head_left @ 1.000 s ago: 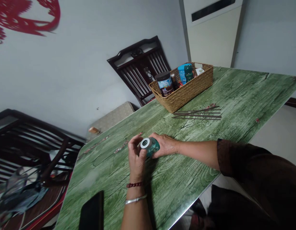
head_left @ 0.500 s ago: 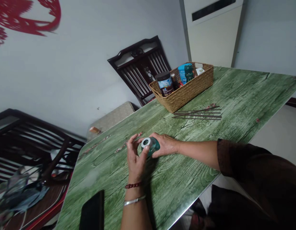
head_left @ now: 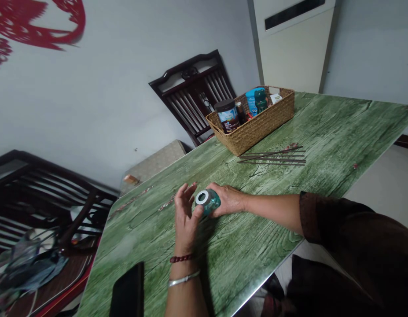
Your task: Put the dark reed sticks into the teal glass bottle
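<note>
Teal bottle (head_left: 212, 204), silver-collared: positioned in front of the wicker basket (head_left: 258, 134), clasped by the right hand (head_left: 228, 199). Left hand (head_left: 185, 220), farther left of the basket: fingers spread wide. Jar label (head_left: 229, 117) inside the basket: characters too small to read.

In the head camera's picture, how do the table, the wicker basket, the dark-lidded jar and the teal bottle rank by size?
1. table
2. wicker basket
3. dark-lidded jar and teal bottle: unsure; they look alike, and the bottle is nearer.

Green wood-grain table (head_left: 336, 132) | wicker basket (head_left: 265, 129), upright | thin dark sticks (head_left: 273, 153) just beside it | black phone (head_left: 127, 290)
</note>
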{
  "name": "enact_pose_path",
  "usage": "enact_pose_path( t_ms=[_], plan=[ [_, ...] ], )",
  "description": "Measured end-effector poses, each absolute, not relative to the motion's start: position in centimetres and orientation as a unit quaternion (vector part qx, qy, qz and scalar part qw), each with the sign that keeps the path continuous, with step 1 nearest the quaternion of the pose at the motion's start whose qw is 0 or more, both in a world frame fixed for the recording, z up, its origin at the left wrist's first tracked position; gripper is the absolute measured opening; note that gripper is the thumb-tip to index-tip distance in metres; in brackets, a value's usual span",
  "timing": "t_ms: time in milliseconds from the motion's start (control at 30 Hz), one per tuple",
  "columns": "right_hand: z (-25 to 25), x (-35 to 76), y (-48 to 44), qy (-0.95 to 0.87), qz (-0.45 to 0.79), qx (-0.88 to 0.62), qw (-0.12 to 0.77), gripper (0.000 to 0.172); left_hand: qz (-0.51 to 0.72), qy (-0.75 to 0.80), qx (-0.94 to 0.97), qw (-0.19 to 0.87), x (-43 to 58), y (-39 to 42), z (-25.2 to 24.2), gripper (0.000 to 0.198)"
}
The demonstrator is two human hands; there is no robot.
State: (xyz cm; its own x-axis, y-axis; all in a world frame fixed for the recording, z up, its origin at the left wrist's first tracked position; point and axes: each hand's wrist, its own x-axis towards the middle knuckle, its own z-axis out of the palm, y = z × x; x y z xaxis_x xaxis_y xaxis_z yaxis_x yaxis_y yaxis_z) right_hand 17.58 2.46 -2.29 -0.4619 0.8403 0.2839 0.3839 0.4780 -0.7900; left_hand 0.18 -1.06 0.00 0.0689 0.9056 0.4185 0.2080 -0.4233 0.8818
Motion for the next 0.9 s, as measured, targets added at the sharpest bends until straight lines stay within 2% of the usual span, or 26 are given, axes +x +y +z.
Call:
enact_pose_path(
  t_ms=[100,200,500,900],
  plan=[
    [-2.47,17.55,2.51,-0.789,0.335,-0.381,0.346,0.073,0.530,0.489,0.661,0.208,0.61,-0.85,-0.10,0.077],
    [-2.65,17.48,2.55,-0.788,0.330,-0.391,0.343,0.072,0.509,0.535,0.660,0.138,1.10,-0.85,0.02,0.070],
    [-2.58,17.40,2.63,-0.785,0.333,-0.395,0.342,0.071,0.522,0.476,0.672,0.222,0.57,-1.14,0.70,0.062],
    [-2.67,17.54,2.69,-0.783,0.346,-0.389,0.340,0.074,0.531,0.451,0.676,0.241,0.48,-0.80,-0.11,0.048]
  ],
)
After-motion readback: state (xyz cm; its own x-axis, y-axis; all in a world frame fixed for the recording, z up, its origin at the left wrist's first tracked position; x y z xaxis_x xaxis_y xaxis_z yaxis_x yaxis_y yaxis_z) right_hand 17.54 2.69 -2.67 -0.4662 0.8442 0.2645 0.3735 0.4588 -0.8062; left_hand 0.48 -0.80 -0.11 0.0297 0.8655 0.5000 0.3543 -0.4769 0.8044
